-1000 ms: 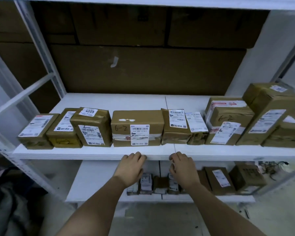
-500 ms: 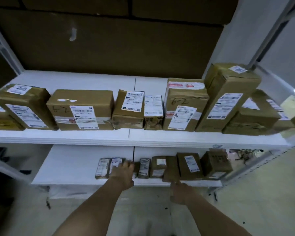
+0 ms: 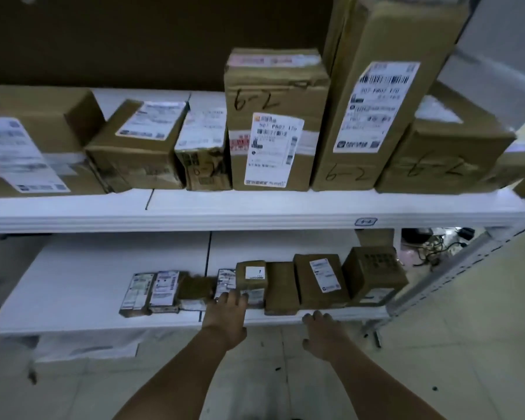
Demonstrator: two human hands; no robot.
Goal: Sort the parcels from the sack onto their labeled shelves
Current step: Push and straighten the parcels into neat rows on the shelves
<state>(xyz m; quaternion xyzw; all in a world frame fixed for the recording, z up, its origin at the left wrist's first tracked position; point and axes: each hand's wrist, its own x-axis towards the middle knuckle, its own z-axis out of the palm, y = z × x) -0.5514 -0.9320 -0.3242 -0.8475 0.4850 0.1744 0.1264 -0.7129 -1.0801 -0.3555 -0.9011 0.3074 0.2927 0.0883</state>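
Two white shelves face me. The upper shelf (image 3: 255, 213) carries several brown cardboard parcels marked "6-2", among them a tall box (image 3: 273, 122) and a taller leaning one (image 3: 385, 95). A row of smaller parcels (image 3: 319, 280) lines the front of the lower shelf (image 3: 82, 286). My left hand (image 3: 225, 316) reaches over the lower shelf's front edge, fingertips touching a small labelled parcel (image 3: 226, 281). My right hand (image 3: 322, 331) rests with its fingers on the lower shelf's front edge, holding nothing.
A small blue tag (image 3: 365, 221) sits on the upper shelf's front lip. The rack's perforated metal post (image 3: 455, 268) slants down at the right, with cables (image 3: 437, 244) on the floor behind it. Pale tiled floor (image 3: 437, 374) lies below.
Both hands dropped from the upper shelf's edge to the lower shelf. My view moved closer and to the right. The left hand now reaches the small parcels in the lower row.
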